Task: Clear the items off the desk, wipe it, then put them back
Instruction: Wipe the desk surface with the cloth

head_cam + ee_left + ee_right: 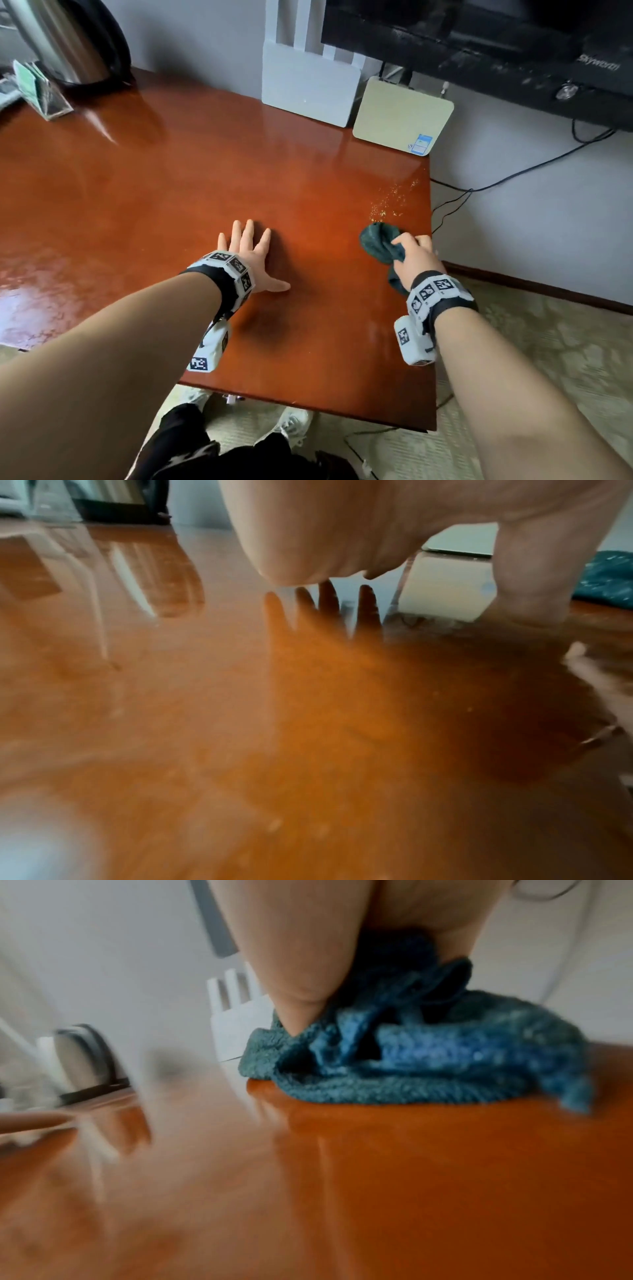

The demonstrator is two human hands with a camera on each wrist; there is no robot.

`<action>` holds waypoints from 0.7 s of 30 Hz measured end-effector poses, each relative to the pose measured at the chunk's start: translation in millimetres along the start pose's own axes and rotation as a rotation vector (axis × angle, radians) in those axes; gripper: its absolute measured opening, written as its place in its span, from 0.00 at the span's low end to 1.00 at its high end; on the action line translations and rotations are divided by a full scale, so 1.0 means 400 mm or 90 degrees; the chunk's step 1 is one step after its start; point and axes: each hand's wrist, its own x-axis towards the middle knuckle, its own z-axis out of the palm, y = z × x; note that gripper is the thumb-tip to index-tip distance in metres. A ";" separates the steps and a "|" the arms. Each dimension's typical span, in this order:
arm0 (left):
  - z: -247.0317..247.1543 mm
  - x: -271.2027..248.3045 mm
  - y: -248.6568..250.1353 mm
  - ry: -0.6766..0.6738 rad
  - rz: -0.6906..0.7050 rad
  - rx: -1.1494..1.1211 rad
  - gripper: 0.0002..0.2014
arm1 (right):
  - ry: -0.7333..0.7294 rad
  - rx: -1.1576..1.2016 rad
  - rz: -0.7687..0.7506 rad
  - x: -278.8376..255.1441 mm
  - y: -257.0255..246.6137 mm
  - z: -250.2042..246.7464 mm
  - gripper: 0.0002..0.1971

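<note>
The glossy red-brown desk [171,192] fills the head view. My left hand [251,260] lies flat on it near the front middle, fingers spread, holding nothing; in the left wrist view the palm [342,534] hovers just over the wood. My right hand [416,255] grips a bunched dark teal cloth [378,243] and presses it on the desk close to the right edge. The right wrist view shows the cloth [428,1064] crumpled under my thumb. A patch of pale crumbs [394,202] lies just beyond the cloth.
A white router [308,85] and a beige box [400,116] stand at the desk's back edge against the wall. A steel kettle [72,41] and a clear card stand [41,92] sit at the back left. A black TV [496,37] hangs above; cables [479,192] trail right.
</note>
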 end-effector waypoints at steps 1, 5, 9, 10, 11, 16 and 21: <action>-0.004 0.003 0.016 -0.001 0.010 0.011 0.56 | 0.012 0.019 0.040 0.007 0.042 -0.017 0.16; -0.018 0.012 0.074 -0.006 0.040 0.030 0.54 | 0.023 0.077 0.158 0.017 0.141 -0.069 0.16; -0.012 0.020 0.113 -0.018 0.045 0.044 0.54 | 0.145 0.144 0.074 0.013 0.119 -0.102 0.17; -0.012 0.020 0.120 -0.020 0.043 0.051 0.54 | 0.186 0.125 0.036 0.005 0.097 -0.106 0.18; -0.011 0.019 0.123 -0.020 0.041 0.059 0.54 | 0.216 0.087 -0.007 -0.008 0.072 -0.110 0.18; -0.026 0.025 0.126 -0.006 0.031 0.072 0.54 | -0.064 -0.066 -0.225 -0.061 -0.031 -0.082 0.25; -0.039 0.050 0.130 -0.004 0.041 0.047 0.56 | -0.062 -0.171 -0.269 -0.046 -0.040 -0.047 0.32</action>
